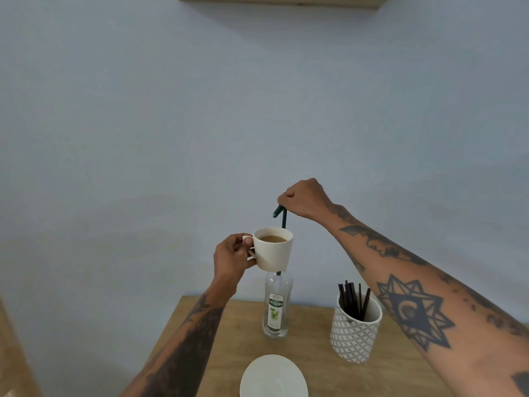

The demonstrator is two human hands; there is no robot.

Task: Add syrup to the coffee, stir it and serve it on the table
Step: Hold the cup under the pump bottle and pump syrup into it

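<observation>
My left hand (232,259) grips the handle of a cream coffee cup (274,250) and holds it in the air, with light brown coffee inside. The cup hangs just under the dark green spout of the pump (282,214). That pump stands on a clear syrup bottle (277,308) with a white and green label, upright on the wooden table (309,339). My right hand (303,199) sits on top of the pump head with its fingers curled over it. The cup hides the bottle's neck.
A white saucer (273,378) lies at the table's near edge. A patterned grey and white holder (355,333) with several dark stir sticks stands right of the bottle. A pale wall is behind, with a wooden shelf (280,1) high up.
</observation>
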